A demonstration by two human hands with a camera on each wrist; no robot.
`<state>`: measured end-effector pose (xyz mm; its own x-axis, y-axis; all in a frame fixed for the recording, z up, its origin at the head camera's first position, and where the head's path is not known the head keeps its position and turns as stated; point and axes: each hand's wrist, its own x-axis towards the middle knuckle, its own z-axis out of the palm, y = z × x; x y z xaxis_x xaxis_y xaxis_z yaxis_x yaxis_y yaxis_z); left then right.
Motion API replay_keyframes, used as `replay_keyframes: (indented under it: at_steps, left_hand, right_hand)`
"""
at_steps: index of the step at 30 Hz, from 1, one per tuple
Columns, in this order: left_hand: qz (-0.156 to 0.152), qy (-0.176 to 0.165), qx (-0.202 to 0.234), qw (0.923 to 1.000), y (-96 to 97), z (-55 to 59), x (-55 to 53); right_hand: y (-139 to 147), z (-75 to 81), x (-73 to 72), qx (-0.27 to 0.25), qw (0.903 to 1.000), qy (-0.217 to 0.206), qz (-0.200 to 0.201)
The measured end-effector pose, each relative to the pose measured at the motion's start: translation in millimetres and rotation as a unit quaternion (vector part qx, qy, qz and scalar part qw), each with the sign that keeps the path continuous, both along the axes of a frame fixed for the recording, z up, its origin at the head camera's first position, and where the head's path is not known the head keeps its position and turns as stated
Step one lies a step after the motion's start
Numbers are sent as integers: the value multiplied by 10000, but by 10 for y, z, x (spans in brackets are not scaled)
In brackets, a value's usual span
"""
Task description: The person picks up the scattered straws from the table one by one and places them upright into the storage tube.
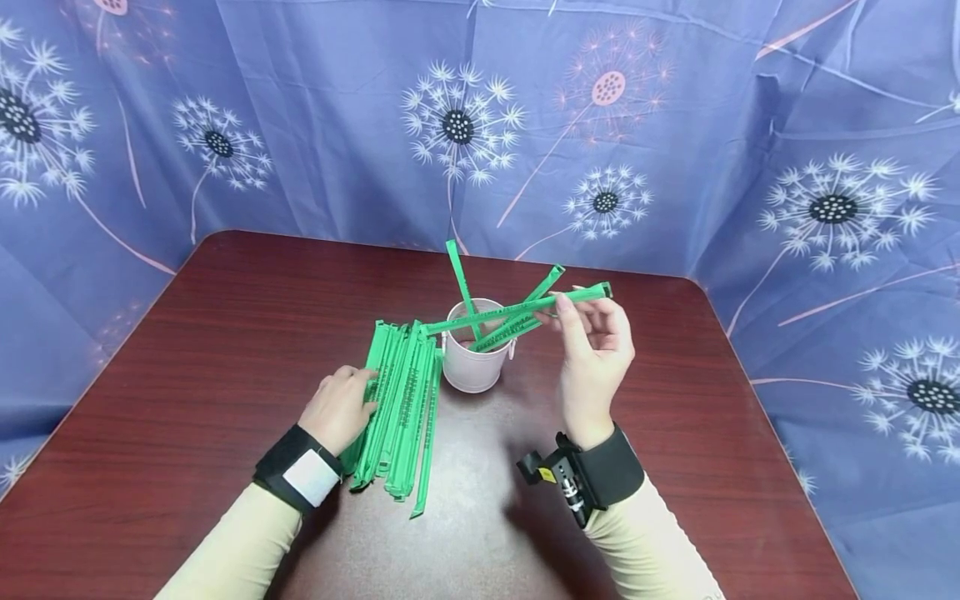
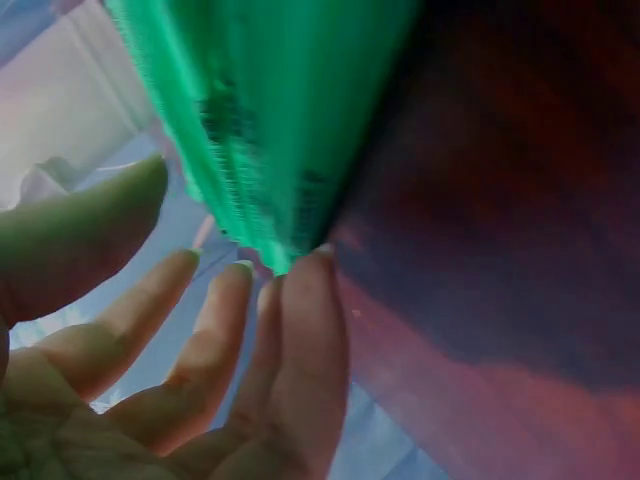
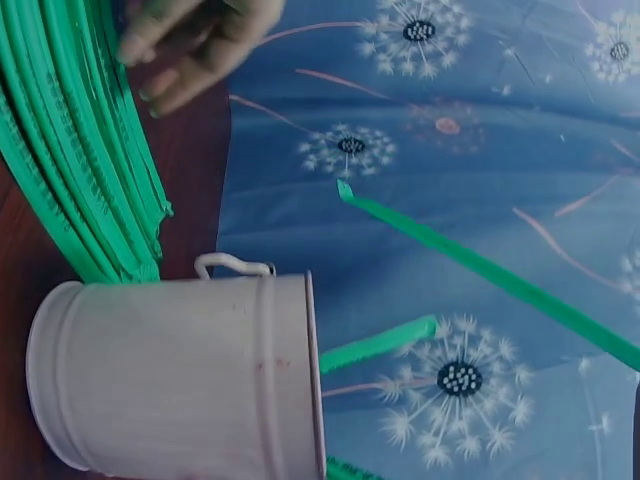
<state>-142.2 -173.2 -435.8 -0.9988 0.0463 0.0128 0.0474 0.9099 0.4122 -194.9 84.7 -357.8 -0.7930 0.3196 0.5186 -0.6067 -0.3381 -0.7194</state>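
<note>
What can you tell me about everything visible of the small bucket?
The bucket is pale pinkish-white, round, perhaps painted metal, with small looped side handles. It stands upright on the table, close beside the pile of green sticks. A few sticks lean inside it; the right hand holds another above its opening, not touching the bucket.

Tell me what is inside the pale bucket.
Several slim green packets lean inside the pale bucket; its front wall hides their lower ends and whatever lies beneath.
</note>
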Motion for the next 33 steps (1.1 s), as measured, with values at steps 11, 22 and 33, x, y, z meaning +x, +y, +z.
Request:
replay_keyframes:
  at_steps: [11, 22, 33]
  left_hand:
    - [129, -343, -67, 9993, -93, -103, -46]
    - [282, -533, 231, 9979, -131, -110, -48]
    - [626, -683, 571, 9941, -118, -63, -46]
  right_hand:
    - [90, -146, -101, -158, 9981, -87, -597]
    - [128, -342, -177, 0, 9966, -586, -577]
    - [122, -531, -214, 486, 9912, -1103, -542]
